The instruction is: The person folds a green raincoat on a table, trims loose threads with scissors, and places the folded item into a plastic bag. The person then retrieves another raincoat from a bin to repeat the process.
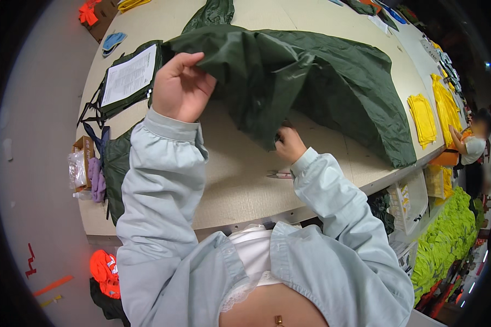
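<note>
A large dark green sheet of coated fabric (343, 82), apparently a garment, spreads over the table in front of me. My left hand (184, 87) pinches its near left edge between thumb and fingers and holds it raised off the table. Below the hanging fold, my right hand (289, 143) is closed at the fabric's lower edge. Something small and dark shows at its fingers, but I cannot make out what it is. Close to the right wrist, a thin red and white pen-like object (280, 175) lies on the table.
At the left lie a printed sheet (130, 75) on folded green fabric, a blue face mask (113, 41) and a cardboard box (84, 150). Folded yellow garments (422, 120) lie at the table's right end. Beyond stands another person (473, 143); lime-green garments (447, 234) are heaped below.
</note>
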The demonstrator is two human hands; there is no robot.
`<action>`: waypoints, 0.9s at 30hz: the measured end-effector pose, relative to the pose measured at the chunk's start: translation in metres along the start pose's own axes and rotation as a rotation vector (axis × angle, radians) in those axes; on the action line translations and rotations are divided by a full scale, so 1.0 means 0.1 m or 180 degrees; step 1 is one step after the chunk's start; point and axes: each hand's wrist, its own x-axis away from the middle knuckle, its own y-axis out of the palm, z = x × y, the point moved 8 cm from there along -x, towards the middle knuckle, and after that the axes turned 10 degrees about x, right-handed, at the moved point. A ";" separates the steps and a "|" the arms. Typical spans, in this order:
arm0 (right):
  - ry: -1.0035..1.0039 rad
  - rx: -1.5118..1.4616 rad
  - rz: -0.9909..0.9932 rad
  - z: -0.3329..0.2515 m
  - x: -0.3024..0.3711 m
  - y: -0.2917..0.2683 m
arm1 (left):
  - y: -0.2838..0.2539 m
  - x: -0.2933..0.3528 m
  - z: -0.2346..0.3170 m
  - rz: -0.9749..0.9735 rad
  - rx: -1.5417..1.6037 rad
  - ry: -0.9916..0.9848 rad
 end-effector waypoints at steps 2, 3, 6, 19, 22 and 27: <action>-0.0612 -0.0011 -0.0172 -0.28 0.12 -0.24 | -0.29 0.04 0.26 0.0492 -0.0234 0.0291; -0.1544 0.0067 0.0229 -0.64 0.30 -0.57 | -0.30 0.14 0.30 0.0663 -0.0240 0.0297; -0.0801 -0.2503 0.0010 -0.73 0.93 -1.18 | -0.43 0.47 0.39 0.1212 -0.0641 0.0315; 0.1853 -0.5249 -0.0788 -0.60 1.98 -0.44 | -0.16 2.58 -2.25 -0.0910 -0.2923 -0.1335; 0.1691 -0.5332 -0.0826 -0.58 2.03 -0.33 | 0.06 2.69 -2.60 -0.0797 -0.3090 -0.1320; 0.1208 -0.4702 -0.0526 -0.31 2.52 -0.45 | 0.12 3.24 -2.81 0.0159 -0.2072 -0.1242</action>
